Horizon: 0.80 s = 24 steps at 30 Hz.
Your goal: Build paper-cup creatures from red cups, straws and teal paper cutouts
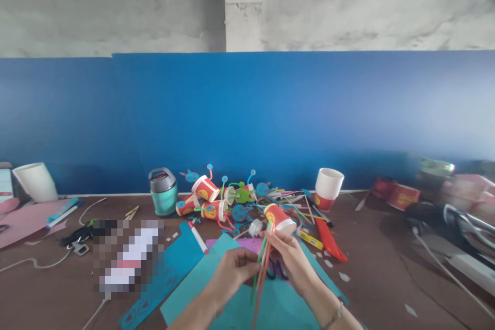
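A few thin straws, green, whitish and orange, hang slanting down between my hands above the turquoise paper. My right hand pinches them near their upper ends. At their left side, my left hand has its thumb and fingers closed on them. Just beyond my right hand, a red and white paper cup lies tipped over. Dark scissor handles show partly behind the straws, on purple paper. Beneath my hands is the turquoise paper.
Decorated paper cups lie in a heap at the back. A teal lidded container stands left of them, a white and red cup right. A red cutter-like tool, yellow tube, marker and paper scraps lie around; cables run along both sides.
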{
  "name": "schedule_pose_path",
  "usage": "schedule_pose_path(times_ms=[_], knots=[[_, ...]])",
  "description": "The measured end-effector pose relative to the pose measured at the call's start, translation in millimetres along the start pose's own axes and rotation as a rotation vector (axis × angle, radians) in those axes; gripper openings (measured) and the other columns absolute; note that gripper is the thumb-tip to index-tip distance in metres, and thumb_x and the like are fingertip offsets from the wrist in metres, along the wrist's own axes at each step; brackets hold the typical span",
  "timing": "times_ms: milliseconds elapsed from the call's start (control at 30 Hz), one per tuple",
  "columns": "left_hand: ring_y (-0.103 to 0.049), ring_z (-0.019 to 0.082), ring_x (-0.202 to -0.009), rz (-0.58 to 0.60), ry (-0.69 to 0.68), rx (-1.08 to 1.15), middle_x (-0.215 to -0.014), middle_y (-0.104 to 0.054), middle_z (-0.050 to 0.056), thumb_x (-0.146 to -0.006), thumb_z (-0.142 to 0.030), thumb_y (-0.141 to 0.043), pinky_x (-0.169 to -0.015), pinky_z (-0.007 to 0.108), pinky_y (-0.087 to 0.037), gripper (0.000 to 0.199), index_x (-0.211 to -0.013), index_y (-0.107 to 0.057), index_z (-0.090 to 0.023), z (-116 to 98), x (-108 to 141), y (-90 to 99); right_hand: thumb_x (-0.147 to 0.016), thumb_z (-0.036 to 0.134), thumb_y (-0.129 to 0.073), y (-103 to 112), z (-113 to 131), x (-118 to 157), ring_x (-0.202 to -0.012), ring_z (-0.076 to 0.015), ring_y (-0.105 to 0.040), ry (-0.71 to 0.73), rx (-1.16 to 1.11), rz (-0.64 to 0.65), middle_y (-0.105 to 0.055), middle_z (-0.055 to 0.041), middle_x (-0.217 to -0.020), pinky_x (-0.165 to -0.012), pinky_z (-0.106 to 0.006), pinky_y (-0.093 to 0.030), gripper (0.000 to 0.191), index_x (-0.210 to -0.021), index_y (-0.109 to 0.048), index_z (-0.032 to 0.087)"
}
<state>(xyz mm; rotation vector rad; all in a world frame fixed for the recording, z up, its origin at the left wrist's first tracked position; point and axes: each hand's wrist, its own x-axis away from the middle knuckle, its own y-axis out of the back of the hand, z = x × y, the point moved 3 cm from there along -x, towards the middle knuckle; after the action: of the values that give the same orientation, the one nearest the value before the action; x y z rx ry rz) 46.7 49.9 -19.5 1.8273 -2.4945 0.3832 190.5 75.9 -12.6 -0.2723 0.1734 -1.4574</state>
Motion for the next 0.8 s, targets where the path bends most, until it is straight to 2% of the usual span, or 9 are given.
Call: schedule_pose_path(times_ms=[67, 133, 200, 267, 400, 533, 667, 733, 800], knots=[[-0.060, 0.015, -0.054, -0.019, -0.028, 0.001, -0.059, -0.067, 0.002, -0.053, -0.043, -0.082, -0.056, 0.026, -0.043, 0.042, -0.078, -0.065, -0.014, 0.0, -2.7, 5.3, -0.066, 0.052, -0.076, 2.7, 2.4, -0.9, -0.045, -0.0084, -0.046, 0.006, -0.023, -0.024, -0.054, 0.0034, -0.052, -0.046, -0.020, -0.036, 0.040, -0.065, -0.063, 0.014], [-0.058, 0.014, -0.052, -0.026, -0.073, 0.053, -0.056, -0.065, 0.001, -0.060, -0.041, -0.078, -0.055, 0.026, -0.042, 0.038, -0.084, -0.065, -0.014, -2.6, -2.3, 8.9, -0.065, 0.050, -0.077, 3.9, 3.3, -1.1, -0.047, -0.0098, -0.049, -0.004, -0.051, -0.044, -0.056, 0.0026, -0.054, -0.048, -0.022, -0.039, 0.039, -0.071, -0.066, 0.014], [-0.061, 0.015, -0.060, -0.006, -0.121, 0.145, -0.064, -0.066, 0.003, -0.068, -0.037, -0.072, -0.060, 0.027, -0.045, 0.032, -0.089, -0.066, -0.014, -7.8, 1.2, 9.3, -0.063, 0.050, -0.078, 3.3, 1.4, -1.4, -0.048, -0.0116, -0.052, -0.041, -0.089, -0.036, -0.058, 0.0019, -0.055, -0.049, -0.023, -0.042, 0.041, -0.077, -0.068, 0.013], [-0.063, 0.018, -0.073, 0.033, -0.154, 0.191, -0.077, -0.069, 0.006, -0.067, -0.031, -0.073, -0.070, 0.030, -0.047, 0.031, -0.093, -0.068, -0.015, -13.4, 5.8, 6.3, -0.062, 0.050, -0.079, 0.7, -2.1, -1.3, -0.048, -0.0123, -0.053, -0.081, -0.143, 0.000, -0.058, 0.0015, -0.055, -0.049, -0.024, -0.044, 0.043, -0.080, -0.068, 0.013], [-0.061, 0.023, -0.087, 0.025, -0.304, -0.045, -0.095, -0.067, 0.009, -0.065, -0.024, -0.077, -0.082, 0.033, -0.047, 0.034, -0.098, -0.071, -0.019, -22.0, 12.0, -0.5, -0.066, 0.047, -0.078, -8.9, -6.5, 3.5, -0.052, -0.0117, -0.057, -0.125, -0.228, 0.086, -0.060, 0.0013, -0.058, -0.054, -0.022, -0.046, 0.037, -0.079, -0.067, 0.014], [-0.059, 0.023, -0.088, -0.013, -0.489, -0.320, -0.097, -0.065, 0.008, -0.072, -0.025, -0.073, -0.083, 0.031, -0.045, 0.017, -0.089, -0.074, -0.021, -28.3, 16.7, -0.8, -0.069, 0.048, -0.075, -17.7, -5.1, 11.0, -0.059, -0.0139, -0.060, -0.146, -0.206, 0.193, -0.061, 0.0000, -0.061, -0.058, -0.023, -0.047, 0.036, -0.077, -0.065, 0.015], [-0.059, 0.023, -0.090, 0.006, -0.464, -0.313, -0.092, -0.067, 0.008, -0.074, -0.032, -0.072, -0.085, 0.031, -0.044, 0.014, -0.083, -0.075, -0.021, -29.9, 17.8, 3.3, -0.068, 0.052, -0.074, -15.0, -4.5, 10.8, -0.046, -0.0072, -0.046, -0.176, -0.116, 0.204, -0.053, 0.0037, -0.055, -0.048, -0.019, -0.038, 0.039, -0.070, -0.064, 0.014], [-0.059, 0.023, -0.089, -0.032, -0.406, -0.183, -0.094, -0.069, 0.008, -0.074, -0.040, -0.071, -0.082, 0.031, -0.045, 0.023, -0.084, -0.075, -0.020, -27.2, 15.2, 6.2, -0.069, 0.053, -0.073, -13.4, -2.0, 10.3, -0.042, -0.0049, -0.037, -0.178, -0.057, 0.229, -0.046, 0.0063, -0.051, -0.044, -0.018, -0.031, 0.040, -0.072, -0.066, 0.014], [-0.059, 0.022, -0.084, -0.097, -0.336, -0.030, -0.090, -0.070, 0.008, -0.074, -0.048, -0.069, -0.077, 0.031, -0.046, 0.033, -0.085, -0.074, -0.018, -21.9, 10.8, 8.8, -0.071, 0.053, -0.072, -13.7, 3.3, 11.9, -0.044, -0.0050, -0.036, -0.169, -0.002, 0.267, -0.044, 0.0069, -0.051, -0.044, -0.018, -0.029, 0.040, -0.079, -0.068, 0.014]])
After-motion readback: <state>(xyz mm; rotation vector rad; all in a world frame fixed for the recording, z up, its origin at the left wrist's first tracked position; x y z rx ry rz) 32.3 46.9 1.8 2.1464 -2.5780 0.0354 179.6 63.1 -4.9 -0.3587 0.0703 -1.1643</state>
